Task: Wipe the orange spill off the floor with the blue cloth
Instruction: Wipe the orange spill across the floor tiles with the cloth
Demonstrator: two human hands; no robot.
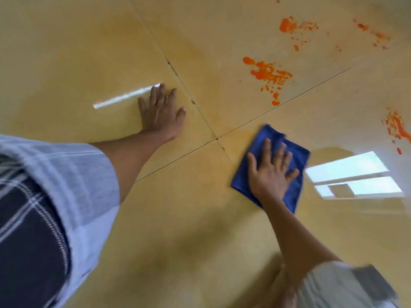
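Checked sleeves frame the bottom of our view, and beyond them our left hand (161,112) lies flat with fingers spread on the yellow floor (66,52), propping us up and holding nothing. Our right hand (270,168) presses flat, fingers straight, on the folded blue cloth (295,161), which lies on the floor at about four o'clock from the tile joint crossing (216,138). The orange spill (268,73) sits well apart from the cloth at twelve o'clock, with more patches at one o'clock (289,25) and three o'clock (397,127). We judge the cloth should slide forward under even palm pressure, sweeping each patch inward so it does not smear outward. Open floor lies all round the cloth, so the stroke has room; the bright window glare (351,174) at three o'clock may hide thin residue.
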